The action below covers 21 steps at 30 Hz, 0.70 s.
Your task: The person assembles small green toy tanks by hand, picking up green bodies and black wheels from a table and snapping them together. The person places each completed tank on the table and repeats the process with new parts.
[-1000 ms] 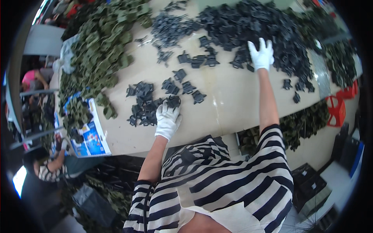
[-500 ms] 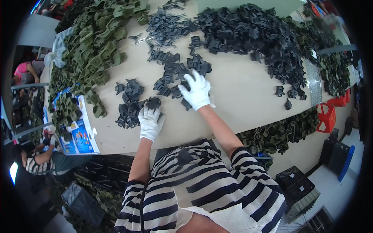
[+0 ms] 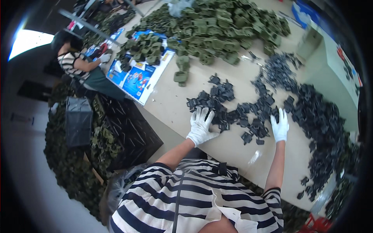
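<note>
My left hand [image 3: 199, 127], in a white glove, rests with spread fingers against the near side of a cluster of small black plastic parts [image 3: 213, 101]. My right hand [image 3: 280, 127], gloved likewise, lies with its fingers apart at the right side of a second loose group of black parts [image 3: 252, 112]. The two groups almost meet between my hands. No part shows clearly in either hand, though my left fingertips overlap some of the pieces.
A large heap of black parts [image 3: 320, 116] runs along the right, beside a pile of small grey pieces [image 3: 280, 72]. Olive-green parts [image 3: 221, 31] cover the far side. At left are a blue printed sheet [image 3: 136, 79], a black crate [image 3: 128, 130] and another person [image 3: 75, 58].
The view has swung left, bringing the other person and the crates further in. My left fingers have spread out, and my right hand has shifted to the right side of the middle group.
</note>
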Tool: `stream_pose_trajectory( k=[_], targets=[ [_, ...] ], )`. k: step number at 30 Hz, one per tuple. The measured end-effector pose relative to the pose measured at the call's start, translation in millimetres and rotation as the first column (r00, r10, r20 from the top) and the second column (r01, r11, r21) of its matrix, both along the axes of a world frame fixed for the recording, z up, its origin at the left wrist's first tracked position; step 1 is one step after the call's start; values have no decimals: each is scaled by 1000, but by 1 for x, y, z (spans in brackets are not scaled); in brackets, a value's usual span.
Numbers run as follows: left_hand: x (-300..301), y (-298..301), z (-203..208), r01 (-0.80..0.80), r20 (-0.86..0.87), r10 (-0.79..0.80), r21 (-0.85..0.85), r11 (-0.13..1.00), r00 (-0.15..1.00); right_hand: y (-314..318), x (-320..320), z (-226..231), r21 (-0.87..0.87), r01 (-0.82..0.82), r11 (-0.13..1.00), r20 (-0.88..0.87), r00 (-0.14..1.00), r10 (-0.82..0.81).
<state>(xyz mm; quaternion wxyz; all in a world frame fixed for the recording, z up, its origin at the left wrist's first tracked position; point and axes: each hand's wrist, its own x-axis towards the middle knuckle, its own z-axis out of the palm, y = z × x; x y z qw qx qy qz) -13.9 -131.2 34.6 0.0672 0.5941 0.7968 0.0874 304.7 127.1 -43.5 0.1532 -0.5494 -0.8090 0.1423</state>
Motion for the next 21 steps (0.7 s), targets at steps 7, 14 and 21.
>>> stream_pose_trajectory(
  k=[7,14,21],
  targets=[
    [-27,-19,-10,-319,197,343,-144,937,918,-78,-9,14,2,234,972,-75,970,-233],
    [-38,0,-40,-202,247,230,-132,970,941,-117,-92,-12,-5,342,940,-355,878,-321],
    [-110,-19,-10,-33,224,54,-97,995,973,-131,-137,-7,60,433,899,-194,889,-415]
  ],
)
